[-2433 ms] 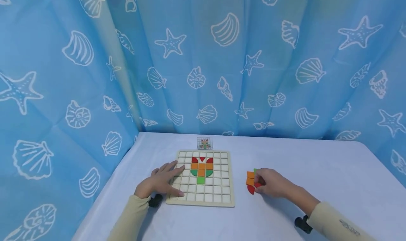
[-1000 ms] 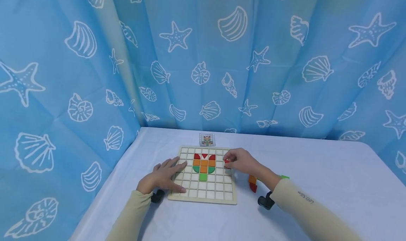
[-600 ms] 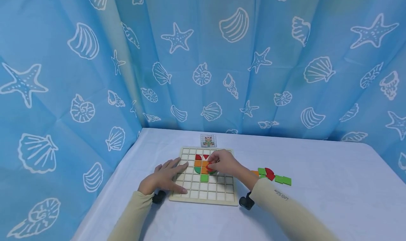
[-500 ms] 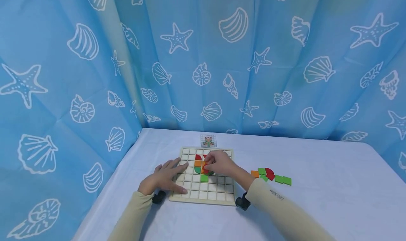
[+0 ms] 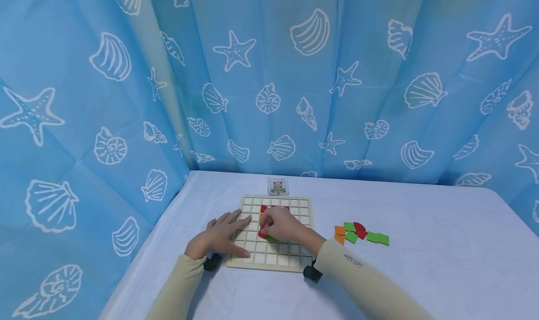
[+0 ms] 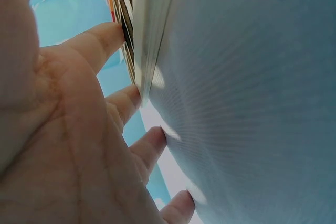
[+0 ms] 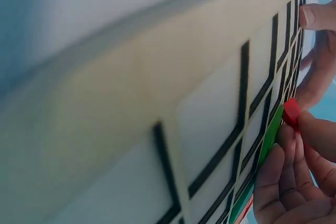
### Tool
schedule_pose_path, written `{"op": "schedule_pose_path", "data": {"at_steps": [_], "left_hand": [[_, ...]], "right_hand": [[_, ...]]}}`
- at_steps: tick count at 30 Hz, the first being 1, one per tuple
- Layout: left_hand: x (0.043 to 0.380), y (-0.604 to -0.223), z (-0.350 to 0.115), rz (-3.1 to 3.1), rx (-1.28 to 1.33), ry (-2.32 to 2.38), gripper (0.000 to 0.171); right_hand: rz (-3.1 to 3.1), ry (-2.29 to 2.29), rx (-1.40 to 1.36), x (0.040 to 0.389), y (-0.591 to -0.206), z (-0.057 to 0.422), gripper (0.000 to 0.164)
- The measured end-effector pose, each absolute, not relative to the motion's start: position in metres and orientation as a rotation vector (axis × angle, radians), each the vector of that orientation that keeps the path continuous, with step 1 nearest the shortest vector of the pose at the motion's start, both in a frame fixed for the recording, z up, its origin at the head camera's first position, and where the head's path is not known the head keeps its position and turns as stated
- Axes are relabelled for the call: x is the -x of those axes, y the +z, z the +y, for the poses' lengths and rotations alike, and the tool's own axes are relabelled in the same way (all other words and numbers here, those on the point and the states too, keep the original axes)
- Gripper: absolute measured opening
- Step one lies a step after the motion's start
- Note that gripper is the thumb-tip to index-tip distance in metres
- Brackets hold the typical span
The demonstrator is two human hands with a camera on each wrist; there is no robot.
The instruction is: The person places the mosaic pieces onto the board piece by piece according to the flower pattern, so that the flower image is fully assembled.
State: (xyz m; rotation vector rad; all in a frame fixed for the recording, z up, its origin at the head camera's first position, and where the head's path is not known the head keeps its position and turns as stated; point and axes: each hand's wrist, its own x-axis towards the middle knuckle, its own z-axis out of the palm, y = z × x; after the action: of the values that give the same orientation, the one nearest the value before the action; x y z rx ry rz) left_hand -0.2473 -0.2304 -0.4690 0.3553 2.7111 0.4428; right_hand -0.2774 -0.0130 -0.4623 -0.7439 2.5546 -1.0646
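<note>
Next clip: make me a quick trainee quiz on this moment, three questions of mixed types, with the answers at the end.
1. What colour is the piece in the right hand's grip?
2. True or false: the picture card lies off the grid board, beyond its far edge.
3. Where do the loose pieces lie?
A) left of the board
B) right of the board
C) on top of the card

Key: 1. Red. 2. True. 3. B.

Small dark lettering, seemingly "LetsSlim", along the right forearm's beige sleeve.
</note>
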Motion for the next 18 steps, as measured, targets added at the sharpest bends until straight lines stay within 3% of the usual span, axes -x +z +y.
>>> {"op": "schedule_pose_path", "data": {"at_steps": [18], "left_hand": [[0.2473,-0.4683,-0.2270,2.714,-0.333,0.436,0.103]], "right_hand": [[2.593,-1.002,0.818,0.2754,-0.4688,-0.0170,0.004]]}}
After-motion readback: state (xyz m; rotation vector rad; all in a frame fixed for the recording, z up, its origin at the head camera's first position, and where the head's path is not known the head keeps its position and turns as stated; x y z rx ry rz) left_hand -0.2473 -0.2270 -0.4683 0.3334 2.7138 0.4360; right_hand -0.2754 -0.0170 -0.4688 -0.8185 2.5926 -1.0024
